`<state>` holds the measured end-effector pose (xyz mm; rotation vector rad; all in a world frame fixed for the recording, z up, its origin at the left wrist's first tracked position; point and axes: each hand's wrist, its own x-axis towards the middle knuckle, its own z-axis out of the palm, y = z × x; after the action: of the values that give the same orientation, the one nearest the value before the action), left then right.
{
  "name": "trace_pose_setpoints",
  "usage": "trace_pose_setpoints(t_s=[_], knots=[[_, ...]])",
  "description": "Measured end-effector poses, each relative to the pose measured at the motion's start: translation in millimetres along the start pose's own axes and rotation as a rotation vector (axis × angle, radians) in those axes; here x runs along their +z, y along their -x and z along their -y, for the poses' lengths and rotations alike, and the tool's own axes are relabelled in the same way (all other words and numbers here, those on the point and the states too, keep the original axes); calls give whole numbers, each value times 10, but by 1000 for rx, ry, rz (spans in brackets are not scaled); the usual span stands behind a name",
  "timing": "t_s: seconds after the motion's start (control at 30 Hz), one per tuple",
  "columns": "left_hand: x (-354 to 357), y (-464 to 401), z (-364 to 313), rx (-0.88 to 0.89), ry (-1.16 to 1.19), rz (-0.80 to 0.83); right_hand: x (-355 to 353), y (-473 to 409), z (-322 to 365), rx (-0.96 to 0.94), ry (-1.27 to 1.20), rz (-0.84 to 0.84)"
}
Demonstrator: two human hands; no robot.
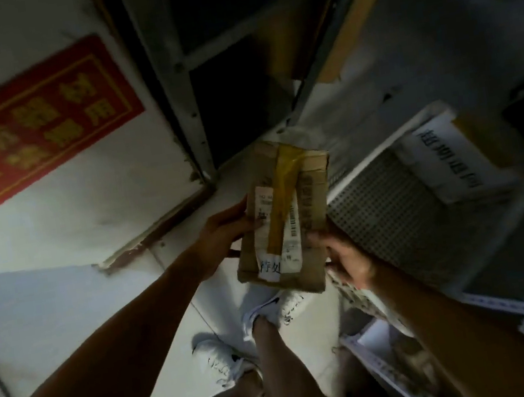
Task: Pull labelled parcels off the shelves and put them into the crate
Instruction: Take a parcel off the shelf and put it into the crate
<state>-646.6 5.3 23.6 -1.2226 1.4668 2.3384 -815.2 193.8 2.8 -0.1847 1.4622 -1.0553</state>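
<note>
A brown cardboard parcel [285,215] with yellow tape and a white shipping label hangs in mid-air at the centre of the head view. My left hand [222,235] grips its left edge, thumb on the label side. My right hand [345,253] holds its lower right edge from beneath. Just to the right stands a white perforated crate [389,209], and a white labelled package [453,161] lies inside it. The held parcel is beside the crate's left rim, not over its opening.
A grey metal shelf frame [175,92] rises at the top centre with dark bays behind. A red mat [20,133] with yellow characters lies at the left. White slotted shelving [383,368] sits at the lower right. My feet in white shoes [264,311] stand on the pale floor.
</note>
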Motion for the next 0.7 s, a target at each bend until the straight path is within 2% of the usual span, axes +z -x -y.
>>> trace_pose_setpoints(t_s=[0.33, 0.7], knots=[[1254, -841, -439, 12, -255, 118, -1008, 302, -115, -111, -192, -311], [2331, -1538, -779, -47, -457, 345, -1869, 321, -439, -115, -525, -503]])
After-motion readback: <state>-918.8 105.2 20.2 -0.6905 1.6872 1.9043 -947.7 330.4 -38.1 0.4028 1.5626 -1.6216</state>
